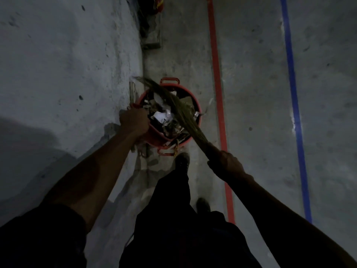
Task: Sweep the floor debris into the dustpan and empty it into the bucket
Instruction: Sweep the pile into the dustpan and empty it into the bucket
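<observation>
Item 1, bucket (190, 105): red plastic, round, w/ loop handles at far and near rim. Stands on concrete floor (251, 93) hard against the base of a grey wall (58, 64), just left of a red floor line (218, 89). Already well filled w/ paper scraps and mixed debris (161, 116); some bits hang over the near rim.

Item 2, left hand (134, 119): fingers curled shut over the bucket's left rim, something red under them. Could be the rim alone or a dustpan edge, can't tell in this light. Prob. gripping to steady or tip the bucket.

Item 3, broom (179, 111): bundled grass/straw type, no separate stick seen. Lies diagonally across the bucket mouth, brush tip poking past the far-left rim toward the wall. Likely laid there to knock or press debris down into the bucket.

Item 4, right hand (225, 161): closed tight round the broom's bound end, near the bucket's right-front side.

Item 5, dustpan: not clearly visible; poss. hidden at the left rim. Unconfirmed.

Item 6, person's foot (182, 160): dark shoe planted just beside the near handle, close stance for working over the bucket.

Item 7, blue floor line (293, 93): well right of the red one, unrelated.

Status est.: at or near the emptying stage.
</observation>
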The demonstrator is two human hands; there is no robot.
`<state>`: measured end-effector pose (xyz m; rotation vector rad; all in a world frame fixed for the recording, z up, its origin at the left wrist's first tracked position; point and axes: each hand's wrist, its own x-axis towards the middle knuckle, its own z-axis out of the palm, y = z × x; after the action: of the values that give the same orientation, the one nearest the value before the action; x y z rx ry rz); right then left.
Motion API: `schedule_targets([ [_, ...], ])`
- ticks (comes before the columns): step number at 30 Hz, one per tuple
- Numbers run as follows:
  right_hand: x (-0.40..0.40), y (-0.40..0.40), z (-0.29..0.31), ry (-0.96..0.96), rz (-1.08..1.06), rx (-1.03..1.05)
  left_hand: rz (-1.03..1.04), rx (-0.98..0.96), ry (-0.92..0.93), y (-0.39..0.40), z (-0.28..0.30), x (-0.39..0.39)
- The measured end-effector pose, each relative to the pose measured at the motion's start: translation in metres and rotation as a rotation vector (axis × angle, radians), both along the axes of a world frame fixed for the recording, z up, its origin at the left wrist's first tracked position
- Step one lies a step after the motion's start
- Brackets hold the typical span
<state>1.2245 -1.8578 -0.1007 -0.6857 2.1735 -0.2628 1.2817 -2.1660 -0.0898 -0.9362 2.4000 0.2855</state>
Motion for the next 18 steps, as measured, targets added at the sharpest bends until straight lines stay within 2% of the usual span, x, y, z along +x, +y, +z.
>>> schedule_targets([
  [5, 0.003, -0.016, -0.029, -0.043, 0.046, 0.062, -0.093, -0.019, -0.121, 0.001, -0.025, -0.012],
  [12, -0.001, -0.035, -0.074, -0.054, -0.001, 0.150, -0.277, -0.100, -0.094, 0.006, -0.063, -0.032],
  [14, 0.000, -0.039, -0.084, -0.078, -0.009, 0.137, -0.246, -0.020, -0.047, 0.005, -0.076, -0.031],
  [17, 0.002, -0.041, -0.096, -0.109, -0.035, 0.110, -0.343, 0.040, 0.039, 0.002, -0.094, -0.028],
  [18, 0.002, -0.042, -0.098, -0.110, -0.034, 0.104, -0.350, 0.001, 0.011, 0.000, -0.095, -0.025],
])
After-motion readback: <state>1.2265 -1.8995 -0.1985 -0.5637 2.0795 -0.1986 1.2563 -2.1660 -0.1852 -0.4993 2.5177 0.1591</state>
